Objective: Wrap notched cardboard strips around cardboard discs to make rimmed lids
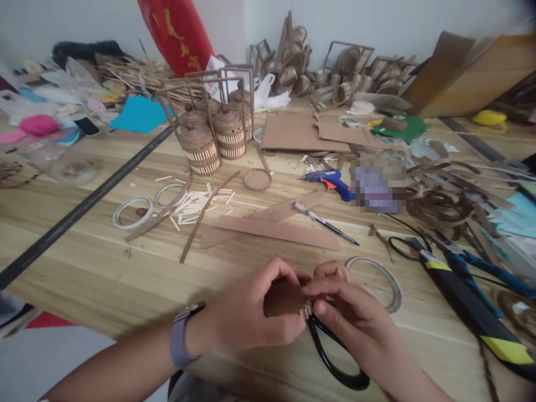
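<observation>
My left hand (255,307) is curled around a round brown cardboard piece (285,300) with short pale strips along its near right edge. At that edge the fingertips of my right hand (349,312) are pinched together against the strips; whether a separate strip is between them is hidden. Black-handled scissors (364,382) lie on the table beneath my right hand, their blades out of sight. Just beyond that hand rests a white tape roll (396,296). Two flat cardboard strips (276,231) and a pen (326,223) lie ahead of my hands.
Several pale sticks (201,202) are scattered near a small round tray-like piece (257,180). Lidded slatted baskets (199,151) stand farther back. A blue glue gun (329,180) lies right of centre. At right are a black-and-yellow cutter (456,296) and blue-handled pliers (498,273).
</observation>
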### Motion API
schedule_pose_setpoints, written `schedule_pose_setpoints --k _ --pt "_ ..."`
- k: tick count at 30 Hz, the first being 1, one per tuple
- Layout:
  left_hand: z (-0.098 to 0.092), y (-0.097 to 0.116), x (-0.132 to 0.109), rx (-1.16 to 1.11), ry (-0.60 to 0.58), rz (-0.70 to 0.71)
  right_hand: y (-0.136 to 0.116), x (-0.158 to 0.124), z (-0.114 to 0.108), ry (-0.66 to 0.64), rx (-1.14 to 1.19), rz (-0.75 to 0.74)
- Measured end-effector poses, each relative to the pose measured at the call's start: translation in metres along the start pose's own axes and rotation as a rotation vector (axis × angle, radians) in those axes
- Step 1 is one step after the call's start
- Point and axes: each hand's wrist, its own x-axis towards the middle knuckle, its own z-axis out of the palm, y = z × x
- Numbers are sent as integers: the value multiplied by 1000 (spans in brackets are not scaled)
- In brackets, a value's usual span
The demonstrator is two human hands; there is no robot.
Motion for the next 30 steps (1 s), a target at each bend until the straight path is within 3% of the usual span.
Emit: schedule_pose_setpoints --k 3,12,21,26,30 --pt "-4 1 1 -43 -68 -17 -2 0 -3 -58 17 14" --pt "0 5 2 23 -83 31 -4 1 -1 -95 179 102" --pt "-1 6 -1 68 -65 84 7 -1 5 -15 250 38" --pt "-3 -5 -6 136 48 3 1 1 -11 220 -139 61" --pt "-4 -17 -8 128 99 -20 -4 -9 -46 329 -590 85"
